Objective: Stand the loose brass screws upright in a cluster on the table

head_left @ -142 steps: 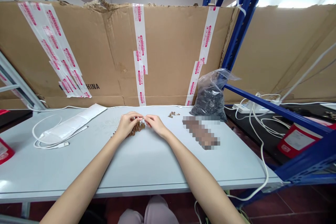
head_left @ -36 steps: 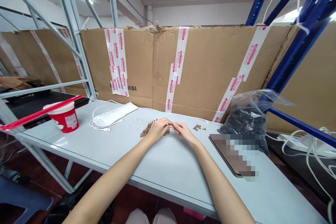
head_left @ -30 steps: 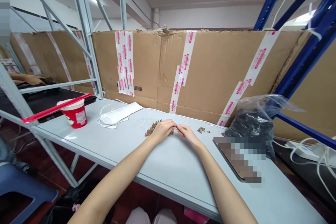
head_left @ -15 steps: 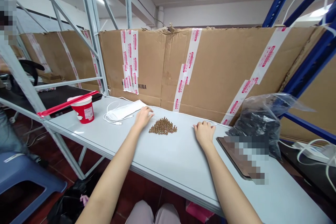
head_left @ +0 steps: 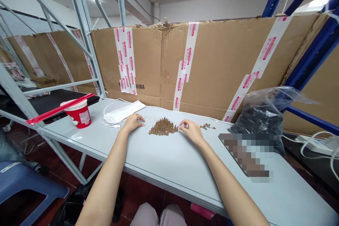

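A tight triangular cluster of small bronze-brown pieces point(head_left: 162, 127) stands on the pale grey table point(head_left: 169, 162). My left hand point(head_left: 132, 123) rests on the tabletop left of the cluster, its fingertips near a scatter of pale specks point(head_left: 149, 120). My right hand point(head_left: 192, 130) lies just right of the cluster, fingers curved and apart, touching nothing I can make out. A few similar brown pieces point(head_left: 207, 126) lie loose beyond it.
A clear bag of dark pieces point(head_left: 261, 116) and a pixelated flat dark board point(head_left: 246, 155) lie to the right. A red-and-white tub point(head_left: 78, 113), a white packet point(head_left: 123, 111) and a white cable point(head_left: 108, 120) lie to the left. Cardboard sheets point(head_left: 212, 67) line the back edge.
My hands have separated from their pinch above the pieces. The pieces now stand in a neat cluster. My right hand has moved left toward the cluster, and my left hand has come closer to it.
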The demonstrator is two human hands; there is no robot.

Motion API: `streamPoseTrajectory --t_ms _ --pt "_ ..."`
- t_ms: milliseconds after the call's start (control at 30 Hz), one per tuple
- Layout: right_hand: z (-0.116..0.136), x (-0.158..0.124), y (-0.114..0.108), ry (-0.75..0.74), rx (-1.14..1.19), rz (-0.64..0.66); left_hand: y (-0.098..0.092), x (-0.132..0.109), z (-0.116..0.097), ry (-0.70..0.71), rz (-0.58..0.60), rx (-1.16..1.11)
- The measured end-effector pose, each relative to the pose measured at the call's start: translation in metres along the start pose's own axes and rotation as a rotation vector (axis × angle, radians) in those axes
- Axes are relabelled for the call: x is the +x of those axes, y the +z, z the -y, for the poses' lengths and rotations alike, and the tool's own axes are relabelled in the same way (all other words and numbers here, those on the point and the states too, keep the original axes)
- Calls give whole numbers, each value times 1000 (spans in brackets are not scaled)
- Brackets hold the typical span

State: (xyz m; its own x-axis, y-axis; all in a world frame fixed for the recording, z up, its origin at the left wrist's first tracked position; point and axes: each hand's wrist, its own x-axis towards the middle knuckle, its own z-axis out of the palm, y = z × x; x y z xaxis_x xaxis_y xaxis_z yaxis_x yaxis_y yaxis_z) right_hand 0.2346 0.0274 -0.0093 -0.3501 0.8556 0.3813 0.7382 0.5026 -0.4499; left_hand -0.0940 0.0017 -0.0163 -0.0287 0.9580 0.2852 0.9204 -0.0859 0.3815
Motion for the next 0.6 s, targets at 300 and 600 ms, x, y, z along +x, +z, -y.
streamPoseTrajectory --t_ms 300,600 --pt "7 -4 5 -65 26 30 0 1 -3 8 41 -60" --pt "5 -5 7 -52 -30 24 -1 -1 0 -72 -37 -15"
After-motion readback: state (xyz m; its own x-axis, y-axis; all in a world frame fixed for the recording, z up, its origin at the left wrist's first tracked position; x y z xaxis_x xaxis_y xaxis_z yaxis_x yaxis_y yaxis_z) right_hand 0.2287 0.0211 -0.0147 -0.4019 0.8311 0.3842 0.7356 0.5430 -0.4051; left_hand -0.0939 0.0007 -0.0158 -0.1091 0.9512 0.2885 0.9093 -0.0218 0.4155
